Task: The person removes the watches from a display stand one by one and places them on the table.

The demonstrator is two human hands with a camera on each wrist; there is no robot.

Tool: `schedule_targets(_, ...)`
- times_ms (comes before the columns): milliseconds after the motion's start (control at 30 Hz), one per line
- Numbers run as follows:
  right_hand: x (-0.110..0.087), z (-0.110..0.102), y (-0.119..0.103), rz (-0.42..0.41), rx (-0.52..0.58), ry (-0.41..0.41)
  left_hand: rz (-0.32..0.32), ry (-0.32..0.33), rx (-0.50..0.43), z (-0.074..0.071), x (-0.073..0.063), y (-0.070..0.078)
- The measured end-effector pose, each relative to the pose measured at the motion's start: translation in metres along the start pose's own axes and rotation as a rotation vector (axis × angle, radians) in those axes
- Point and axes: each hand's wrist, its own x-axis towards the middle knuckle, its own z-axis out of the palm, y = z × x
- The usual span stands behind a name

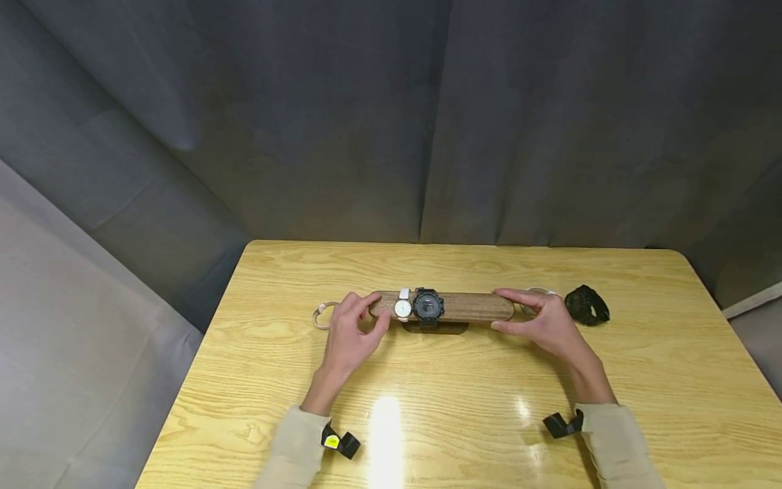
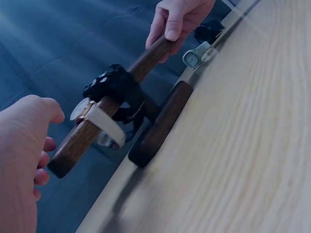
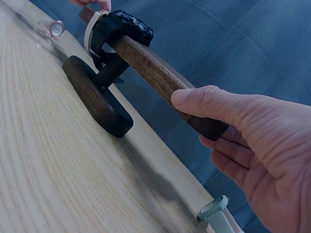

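A dark wooden watch stand (image 1: 470, 307) with a horizontal bar and a flat base (image 3: 97, 99) stands on the table. Round the bar's left half sit a small white-strapped watch (image 1: 402, 309) and, just right of it, a chunky black watch (image 1: 428, 305). My right hand (image 1: 544, 322) grips the bar's right end, thumb on one side and fingers on the other. At the left end is my left hand (image 1: 354, 329), beside the white watch. In the left wrist view its thumb (image 2: 53, 110) stands apart from the bar, with bent fingers beyond the bar's end.
On the table (image 1: 464, 421), a light-strapped watch (image 1: 320, 316) lies left of the stand. A pale green watch (image 3: 216, 213) lies behind my right hand, and a black openwork item (image 1: 586, 305) farther right. A grey curtain (image 1: 366, 136) hangs behind the table's far edge.
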Motion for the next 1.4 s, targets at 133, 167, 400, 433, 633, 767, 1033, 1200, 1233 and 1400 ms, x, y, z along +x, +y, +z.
schedule_targets(133, 0.0, 0.0, 0.0, -0.005, 0.004, 0.0, 0.017, -0.001, 0.033, 0.005, -0.002, 0.003)
schedule_targets(167, 0.0, 0.0, 0.0, -0.007, 0.004, 0.0, 0.019, -0.003, 0.037, 0.006, -0.002, 0.004)
schedule_targets(400, 0.0, 0.0, 0.0, -0.004, 0.007, -0.002, 0.042, 0.006, 0.084, 0.013, -0.003, 0.009)
schedule_targets(433, 0.0, 0.0, 0.0, -0.003, 0.009, -0.003, 0.043, 0.009, 0.095, 0.013, -0.003, 0.01)
schedule_targets(633, 0.0, 0.001, 0.001, 0.004, 0.013, -0.003, 0.051, 0.022, 0.144, 0.018, -0.005, 0.014)
schedule_targets(767, 0.001, 0.001, 0.003, 0.011, 0.008, -0.001, 0.077, 0.043, 0.15, 0.02, -0.006, 0.015)
schedule_targets(1033, 0.0, 0.0, 0.005, 0.012, 0.005, 0.004, 0.094, 0.079, 0.186, 0.026, -0.007, 0.017)
schedule_targets(1200, -0.001, 0.0, 0.004, 0.011, 0.013, 0.007, 0.094, 0.119, 0.206, 0.029, -0.005, 0.021)
schedule_targets(1233, -0.001, 0.0, 0.004, 0.013, 0.014, 0.009, 0.09, 0.124, 0.211, 0.029, -0.005, 0.021)
schedule_targets(1400, -0.001, 0.0, 0.002, -0.001, 0.007, -0.002, 0.059, 0.133, 0.231, 0.03, -0.003, 0.024)
